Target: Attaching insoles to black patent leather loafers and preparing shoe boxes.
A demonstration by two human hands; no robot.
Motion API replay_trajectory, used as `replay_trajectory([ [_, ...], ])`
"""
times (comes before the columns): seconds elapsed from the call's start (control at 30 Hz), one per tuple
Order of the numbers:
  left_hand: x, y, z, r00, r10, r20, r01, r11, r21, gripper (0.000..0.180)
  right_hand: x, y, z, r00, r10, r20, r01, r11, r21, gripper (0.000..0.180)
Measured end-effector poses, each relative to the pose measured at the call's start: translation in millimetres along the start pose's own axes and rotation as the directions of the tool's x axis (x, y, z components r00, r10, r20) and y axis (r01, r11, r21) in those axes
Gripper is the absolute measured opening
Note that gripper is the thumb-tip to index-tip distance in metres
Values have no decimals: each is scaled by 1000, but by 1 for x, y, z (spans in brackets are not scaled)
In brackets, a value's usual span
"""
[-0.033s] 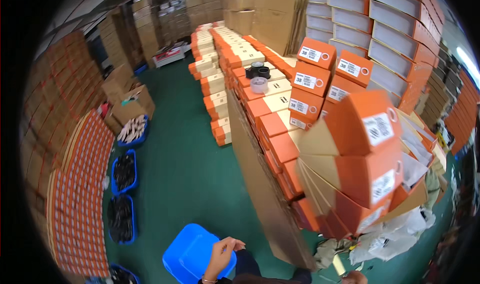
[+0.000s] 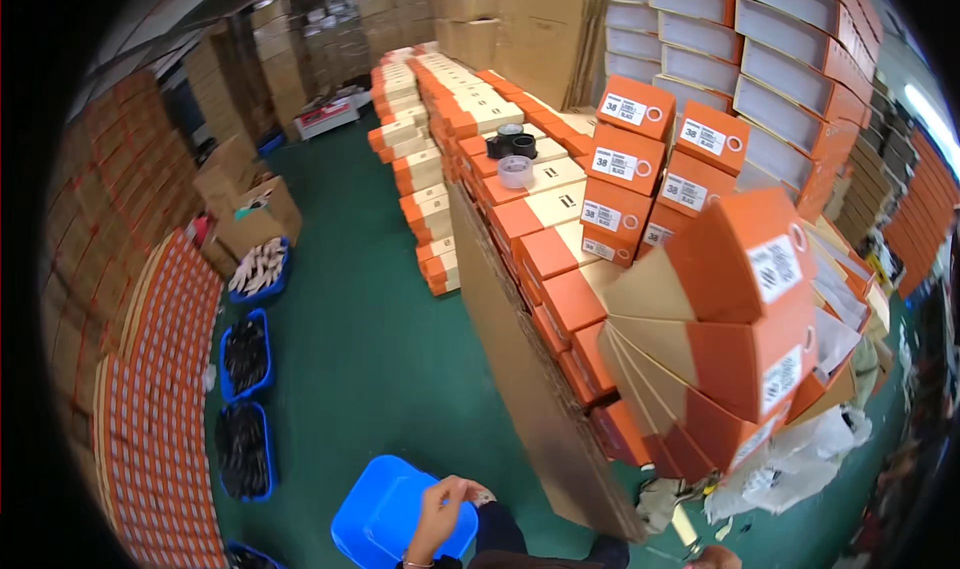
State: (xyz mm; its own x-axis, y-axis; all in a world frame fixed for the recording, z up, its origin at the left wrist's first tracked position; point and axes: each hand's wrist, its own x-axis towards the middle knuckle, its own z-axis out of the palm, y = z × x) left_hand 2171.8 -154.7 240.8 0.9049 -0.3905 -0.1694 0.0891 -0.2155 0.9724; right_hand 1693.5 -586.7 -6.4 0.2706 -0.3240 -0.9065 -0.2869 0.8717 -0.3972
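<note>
Left grip (image 2: pixel 441 503) hangs over blue bin (image 2: pixel 372 501) (green floor (image 2: pixel 350 379) around).

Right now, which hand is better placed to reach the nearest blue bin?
Left, likely: the left hand overlaps the blue bin in view; the right hand is farther right, partly cut off below.

One wide fisheye view from the wearer's head, facing down and forward over the green floor (image 2: pixel 350 349), left hand (image 2: pixel 438 507) and right hand (image 2: pixel 713 558) at the near edge, orange boxes (image 2: pixel 755 354) close on the right, cardboard sheets (image 2: pixel 540 37) far off.
</note>
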Motion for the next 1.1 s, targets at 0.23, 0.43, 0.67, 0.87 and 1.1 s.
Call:
replay_trajectory([
  [0.23, 86, -11, -153, 982, -46, -181, 40, 998, -39, 41, -197, -27, 364, 934, 249, 255, 202, 219, -955, 33],
  [0.43, 146, 21, -183, 974, 34, -226, -54, 995, -84, 38, -198, -60, 541, 771, -250, 585, 566, -153, -810, 42],
  [0.67, 197, 48, -182, 997, 45, 55, -40, 995, -91, 30, -181, -93, 661, 473, -620, 626, 812, 30, -583, 57],
  [0.87, 268, 76, -168, 982, 27, 188, -1, 990, -139, 29, -135, -149, 723, 329, -937, 120, 902, 274, -333, 66],
  [1.1, 395, 120, -129, 939, 25, 342, 4, 996, -85, 28, -94, -228, 765, 400, -898, -182, 903, 420, -86, 77],
])
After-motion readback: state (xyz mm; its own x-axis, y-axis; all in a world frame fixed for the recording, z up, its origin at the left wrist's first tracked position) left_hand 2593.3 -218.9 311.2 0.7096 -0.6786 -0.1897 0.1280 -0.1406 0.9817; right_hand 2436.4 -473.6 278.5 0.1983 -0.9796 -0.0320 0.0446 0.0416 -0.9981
